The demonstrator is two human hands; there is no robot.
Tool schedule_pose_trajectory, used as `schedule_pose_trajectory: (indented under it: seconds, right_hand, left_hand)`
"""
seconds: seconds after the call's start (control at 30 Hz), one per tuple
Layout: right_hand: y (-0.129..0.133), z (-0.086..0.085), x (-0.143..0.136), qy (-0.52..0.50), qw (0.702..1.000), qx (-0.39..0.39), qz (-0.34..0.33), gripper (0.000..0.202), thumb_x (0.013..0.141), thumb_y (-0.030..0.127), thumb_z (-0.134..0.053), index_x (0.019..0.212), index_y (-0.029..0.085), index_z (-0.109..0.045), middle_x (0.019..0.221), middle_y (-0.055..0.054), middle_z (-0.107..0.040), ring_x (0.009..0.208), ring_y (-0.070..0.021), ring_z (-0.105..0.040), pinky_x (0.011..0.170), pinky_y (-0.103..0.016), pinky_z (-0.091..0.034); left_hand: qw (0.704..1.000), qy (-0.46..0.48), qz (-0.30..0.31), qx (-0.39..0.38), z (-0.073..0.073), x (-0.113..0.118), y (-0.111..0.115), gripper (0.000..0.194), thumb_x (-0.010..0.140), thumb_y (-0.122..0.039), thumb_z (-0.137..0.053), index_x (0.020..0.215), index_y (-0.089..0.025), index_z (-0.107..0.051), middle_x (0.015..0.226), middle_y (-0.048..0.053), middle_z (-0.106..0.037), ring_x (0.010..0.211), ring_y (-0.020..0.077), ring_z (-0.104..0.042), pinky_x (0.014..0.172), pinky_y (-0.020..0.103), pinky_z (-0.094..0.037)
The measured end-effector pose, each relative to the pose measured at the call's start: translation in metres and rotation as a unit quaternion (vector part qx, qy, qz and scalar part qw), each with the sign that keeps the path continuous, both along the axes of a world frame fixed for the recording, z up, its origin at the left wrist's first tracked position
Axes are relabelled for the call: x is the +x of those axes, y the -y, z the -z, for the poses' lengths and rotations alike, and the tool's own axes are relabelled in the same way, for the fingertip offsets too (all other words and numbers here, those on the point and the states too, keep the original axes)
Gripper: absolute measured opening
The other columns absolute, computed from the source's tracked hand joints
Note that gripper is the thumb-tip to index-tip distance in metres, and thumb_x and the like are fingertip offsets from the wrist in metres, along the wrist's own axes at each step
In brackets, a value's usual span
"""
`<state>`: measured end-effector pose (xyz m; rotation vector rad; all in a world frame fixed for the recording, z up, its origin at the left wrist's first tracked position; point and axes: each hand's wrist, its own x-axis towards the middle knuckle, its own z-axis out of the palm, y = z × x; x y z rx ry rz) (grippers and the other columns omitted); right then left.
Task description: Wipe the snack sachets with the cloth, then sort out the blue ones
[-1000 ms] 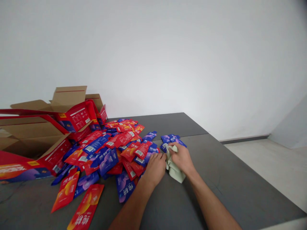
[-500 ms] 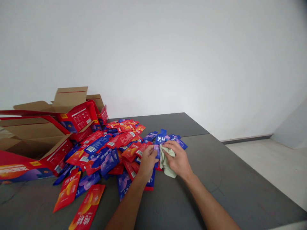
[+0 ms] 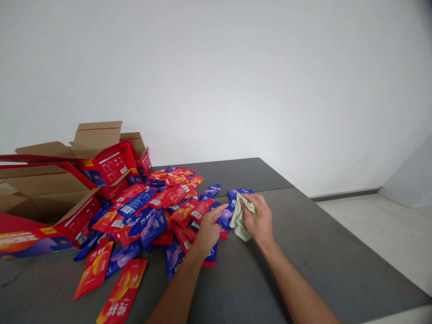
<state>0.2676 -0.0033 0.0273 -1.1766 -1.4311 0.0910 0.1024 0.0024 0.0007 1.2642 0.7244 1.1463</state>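
Observation:
My right hand [image 3: 259, 219] is closed on a pale green cloth [image 3: 240, 221], which lies bunched against a blue packet [image 3: 225, 218]. The lower end of that packet is beside the fingertips of my left hand [image 3: 208, 233]. My left thumb and fingers are close together; whether they pinch the packet's edge is too small to tell. Another blue packet [image 3: 236, 193] shows just behind the cloth. To the left of my hands spreads a heap of red packets [image 3: 176, 195] and blue packets [image 3: 153, 227].
Open red cartons [image 3: 111, 164] with brown flaps stand at the left, one [image 3: 77, 220] nearer to me. Two loose red packets [image 3: 122, 292] [image 3: 96, 270] lie at the near left. The grey table [image 3: 303, 252] ends along a slanting right edge; a white wall is behind.
My right hand and the cloth have moved a little to the right and up. The blue packet between my hands now shows more of its surface, and the packets behind it look shifted.

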Motion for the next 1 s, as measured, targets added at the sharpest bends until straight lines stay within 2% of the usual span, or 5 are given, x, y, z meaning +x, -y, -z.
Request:
schedule_pose_trajectory:
  seconds: [0.3, 0.47, 0.67, 0.87, 1.0]
  right_hand:
    - [0.009, 0.015, -0.032, 0.127, 0.969, -0.031, -0.212, 0.041, 0.078, 0.003, -0.055, 0.106, 0.027, -0.074, 0.102, -0.006, -0.065, 0.098, -0.0218, -0.060, 0.087, -0.036, -0.051]
    - [0.011, 0.009, -0.032, 0.067, 0.983, -0.031, -0.167, 0.031, 0.086, 0.010, -0.054, 0.106, 0.025, -0.072, 0.104, -0.007, -0.066, 0.099, -0.0220, -0.061, 0.088, -0.036, -0.051]
    - [0.004, 0.002, -0.014, -0.028, 0.999, -0.032, -0.032, 0.016, 0.091, 0.025, -0.056, 0.100, 0.022, -0.069, 0.104, -0.008, -0.068, 0.100, -0.0235, -0.062, 0.093, -0.039, -0.048]
    - [0.008, -0.001, -0.021, -0.020, 0.992, -0.057, -0.112, 0.014, 0.091, 0.024, -0.058, 0.099, 0.022, -0.069, 0.102, -0.006, -0.069, 0.097, -0.0220, -0.063, 0.090, -0.036, -0.049]
    - [0.013, -0.001, -0.031, -0.007, 0.988, -0.039, -0.151, 0.013, 0.091, 0.024, -0.059, 0.100, 0.024, -0.068, 0.103, -0.006, -0.068, 0.098, -0.0215, -0.063, 0.090, -0.036, -0.050]
  left_hand:
    - [0.991, 0.090, -0.089, -0.033, -0.001, -0.002, -0.002, 0.083, 0.053, -0.002, -0.051, 0.133, -0.022, -0.059, 0.130, 0.009, -0.066, 0.101, 0.0208, -0.066, 0.077, 0.028, -0.051]
    - [0.981, 0.110, -0.120, -0.102, -0.012, -0.002, 0.002, 0.071, 0.061, -0.012, -0.065, 0.131, -0.022, -0.059, 0.100, 0.003, -0.072, 0.060, 0.0082, -0.057, 0.054, 0.020, -0.042]
    - [0.972, 0.126, -0.163, -0.117, -0.018, -0.004, 0.001, 0.055, 0.066, -0.024, -0.075, 0.120, -0.021, -0.064, 0.093, 0.001, -0.067, 0.067, 0.0105, -0.060, 0.053, 0.019, -0.042]
    - [0.976, 0.114, -0.167, -0.084, -0.013, -0.007, -0.001, 0.062, 0.069, -0.017, -0.070, 0.129, -0.026, -0.058, 0.077, -0.005, -0.063, 0.060, 0.0081, -0.056, 0.058, 0.018, -0.044]
    - [0.982, 0.065, -0.176, -0.034, -0.006, -0.004, -0.003, 0.053, 0.076, -0.017, -0.064, 0.128, -0.025, -0.062, 0.097, 0.002, -0.071, 0.081, 0.0132, -0.064, 0.078, 0.025, -0.050]
